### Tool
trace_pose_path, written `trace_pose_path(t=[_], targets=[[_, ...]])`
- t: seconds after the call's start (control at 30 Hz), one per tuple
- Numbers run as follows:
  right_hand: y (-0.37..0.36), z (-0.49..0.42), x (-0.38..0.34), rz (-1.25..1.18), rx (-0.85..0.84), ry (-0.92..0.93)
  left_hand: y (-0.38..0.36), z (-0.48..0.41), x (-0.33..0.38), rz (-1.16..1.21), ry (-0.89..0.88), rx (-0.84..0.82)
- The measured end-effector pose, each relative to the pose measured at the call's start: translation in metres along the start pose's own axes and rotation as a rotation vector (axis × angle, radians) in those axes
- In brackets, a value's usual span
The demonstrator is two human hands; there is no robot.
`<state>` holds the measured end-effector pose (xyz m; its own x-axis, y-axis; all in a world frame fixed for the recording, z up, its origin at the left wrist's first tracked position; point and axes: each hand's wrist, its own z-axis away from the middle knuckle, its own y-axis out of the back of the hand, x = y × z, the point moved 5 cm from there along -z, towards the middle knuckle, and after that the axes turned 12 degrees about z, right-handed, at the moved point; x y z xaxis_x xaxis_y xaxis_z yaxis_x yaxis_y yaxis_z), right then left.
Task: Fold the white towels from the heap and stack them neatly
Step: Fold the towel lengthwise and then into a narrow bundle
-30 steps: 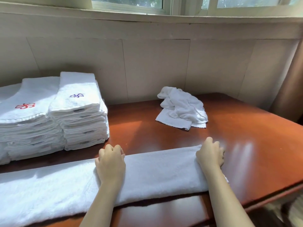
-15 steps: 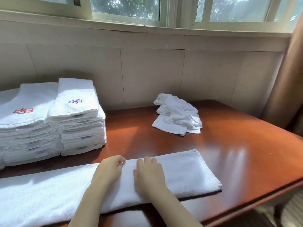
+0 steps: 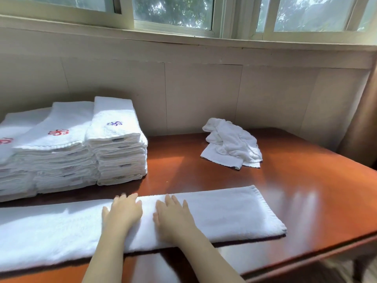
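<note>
Where our left hand (image 3: 122, 216) had its fingers curled at the far edge half a second ago, it now lies flat, fingers straight and close together, pressing on the towel (image 3: 224, 215). Our right hand (image 3: 173, 218) rests flat just beside it, fingers straight and slightly spread. It has come in from the right end, where it was a second ago. Neither hand grips anything.

The towel is folded into a long narrow strip along the near side of the table (image 3: 306, 201). Its long axis runs left to right, with the right part angled a little away from us. The hemmed short end points right, and the left end runs out of view.

Just behind the strip's left half stand the folded stacks (image 3: 120, 152), side by side. The right one has a blue emblem on top, and those to its left have red ones. Farther back and to the right, well apart from the strip, lies the heap (image 3: 230, 146), crumpled on the wood. Behind all this are the panelled wall (image 3: 204, 94) and the window (image 3: 173, 11).
</note>
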<state>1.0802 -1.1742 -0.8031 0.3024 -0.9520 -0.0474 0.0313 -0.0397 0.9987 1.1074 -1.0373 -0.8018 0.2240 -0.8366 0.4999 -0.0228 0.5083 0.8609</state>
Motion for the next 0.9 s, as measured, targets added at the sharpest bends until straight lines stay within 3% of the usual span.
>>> trace_pose_path(t=[0.23, 0.4, 0.5, 0.67, 0.77, 0.83, 0.9], targets=[[-0.016, -0.007, -0.047, -0.020, 0.018, 0.104, 0.060, 0.016, -0.114, -0.057, 0.108, 0.257], [-0.017, -0.016, -0.045, -0.021, 0.030, 0.097, 0.112, 0.016, -0.238, -0.046, 0.320, 0.262], [-0.018, -0.018, -0.046, -0.014, 0.017, 0.086, 0.133, 0.027, -0.278, -0.025, 0.308, 0.307], [-0.014, -0.019, -0.053, 0.010, -0.002, 0.056, 0.153, 0.060, -0.288, -0.036, 0.370, 0.310], [-0.007, -0.017, -0.074, 0.068, 0.078, 0.072, 0.155, 0.081, -0.269, -0.096, 0.452, 0.422], [-0.003, -0.016, -0.094, 0.070, 0.160, 0.145, 0.143, 0.088, -0.239, -0.216, 0.347, 0.469], [-0.004, -0.012, -0.116, 0.061, 0.168, 0.241, 0.119, 0.085, -0.209, -0.235, 0.154, 0.402]])
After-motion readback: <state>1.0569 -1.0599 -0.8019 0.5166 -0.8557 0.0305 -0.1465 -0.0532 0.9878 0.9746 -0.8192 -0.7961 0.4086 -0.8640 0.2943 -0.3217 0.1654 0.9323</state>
